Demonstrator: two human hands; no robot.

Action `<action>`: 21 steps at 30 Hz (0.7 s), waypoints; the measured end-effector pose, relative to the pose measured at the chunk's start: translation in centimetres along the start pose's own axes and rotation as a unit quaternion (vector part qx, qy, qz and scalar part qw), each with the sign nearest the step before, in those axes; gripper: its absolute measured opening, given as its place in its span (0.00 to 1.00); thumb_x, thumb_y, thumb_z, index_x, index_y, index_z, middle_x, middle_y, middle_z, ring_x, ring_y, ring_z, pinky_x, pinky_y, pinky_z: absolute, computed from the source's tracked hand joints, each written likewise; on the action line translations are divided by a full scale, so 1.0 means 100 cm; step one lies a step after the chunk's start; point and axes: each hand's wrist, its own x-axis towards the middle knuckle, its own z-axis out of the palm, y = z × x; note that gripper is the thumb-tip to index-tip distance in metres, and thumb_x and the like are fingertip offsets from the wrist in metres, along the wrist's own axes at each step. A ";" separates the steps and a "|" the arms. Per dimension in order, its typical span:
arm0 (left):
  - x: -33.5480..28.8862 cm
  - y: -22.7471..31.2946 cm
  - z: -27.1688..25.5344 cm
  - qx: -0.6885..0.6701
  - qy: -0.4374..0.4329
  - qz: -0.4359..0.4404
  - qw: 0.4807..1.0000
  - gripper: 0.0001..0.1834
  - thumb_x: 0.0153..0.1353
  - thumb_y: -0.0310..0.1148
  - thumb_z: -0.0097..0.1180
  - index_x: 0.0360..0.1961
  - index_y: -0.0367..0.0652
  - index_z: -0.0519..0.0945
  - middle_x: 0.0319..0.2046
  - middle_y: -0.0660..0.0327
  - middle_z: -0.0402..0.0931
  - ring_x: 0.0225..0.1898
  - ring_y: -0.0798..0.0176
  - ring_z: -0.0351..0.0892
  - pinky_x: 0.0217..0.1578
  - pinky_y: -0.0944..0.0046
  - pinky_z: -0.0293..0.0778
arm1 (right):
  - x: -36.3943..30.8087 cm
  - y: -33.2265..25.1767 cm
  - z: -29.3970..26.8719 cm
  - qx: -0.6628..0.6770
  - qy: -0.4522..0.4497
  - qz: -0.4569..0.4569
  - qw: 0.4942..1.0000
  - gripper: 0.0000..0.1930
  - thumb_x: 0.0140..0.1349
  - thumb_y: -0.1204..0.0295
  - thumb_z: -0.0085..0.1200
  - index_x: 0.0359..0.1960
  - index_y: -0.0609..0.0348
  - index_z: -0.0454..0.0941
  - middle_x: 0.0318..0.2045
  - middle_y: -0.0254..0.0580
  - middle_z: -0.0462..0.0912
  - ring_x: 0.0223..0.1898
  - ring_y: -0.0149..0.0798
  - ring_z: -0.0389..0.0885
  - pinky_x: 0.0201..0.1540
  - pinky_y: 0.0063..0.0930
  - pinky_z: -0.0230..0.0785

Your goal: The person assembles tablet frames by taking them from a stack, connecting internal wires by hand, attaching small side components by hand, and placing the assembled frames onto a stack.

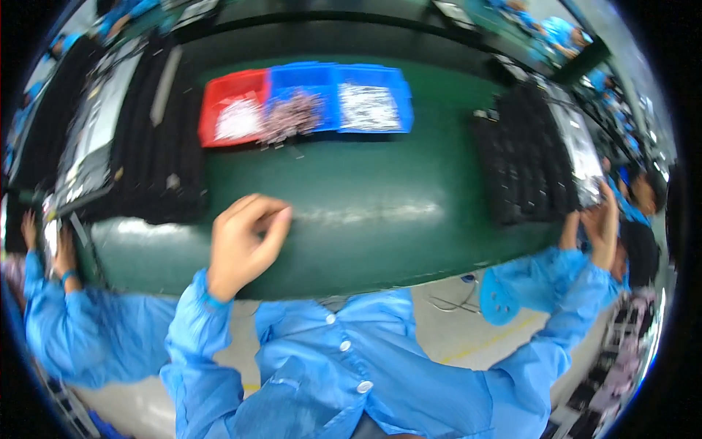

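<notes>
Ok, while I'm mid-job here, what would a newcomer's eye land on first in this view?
Probably the bright bins on the far part of the green table: a red bin at left, two blue bins beside it, with pinkish pieces heaped at the middle bin's front. Next, the curled left hand nearer the wearer, left of centre, and the black stacks at both sides.

We can read no text, label, brand, number or sign in the head view. Surfaces we checked: red bin (238, 83), middle blue bin (292, 77), right-hand blue bin (404, 99), green table (351, 245), blue jacket (311, 388). Silver-grey panel (578, 146) at right: blurred; we cannot tell whether any marks there are lettering.
</notes>
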 end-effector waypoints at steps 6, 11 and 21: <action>0.026 -0.058 0.028 0.093 0.043 0.004 0.995 0.05 0.60 0.24 0.63 0.37 0.38 0.85 0.24 0.58 0.74 0.22 0.63 0.75 0.24 0.63 0.70 | 0.018 0.002 -0.020 0.045 -0.030 -0.158 0.986 0.22 0.72 0.62 0.51 0.61 0.63 0.73 0.57 0.44 0.81 0.56 0.39 0.81 0.60 0.35 0.73; 0.043 -0.077 0.045 0.251 0.100 0.022 0.963 0.08 0.62 0.32 0.62 0.40 0.43 0.86 0.22 0.56 0.77 0.22 0.53 0.78 0.24 0.57 0.73 | -0.041 0.039 0.025 0.171 0.040 -0.223 0.959 0.18 0.72 0.64 0.52 0.56 0.63 0.78 0.57 0.45 0.81 0.55 0.39 0.82 0.59 0.33 0.74; 0.062 -0.092 0.061 0.309 0.145 0.027 0.939 0.07 0.63 0.38 0.61 0.37 0.51 0.88 0.23 0.59 0.80 0.23 0.51 0.80 0.23 0.53 0.74 | -0.164 0.194 0.153 0.164 0.071 -0.047 0.983 0.23 0.66 0.60 0.56 0.57 0.64 0.76 0.51 0.42 0.83 0.48 0.39 0.83 0.55 0.33 0.74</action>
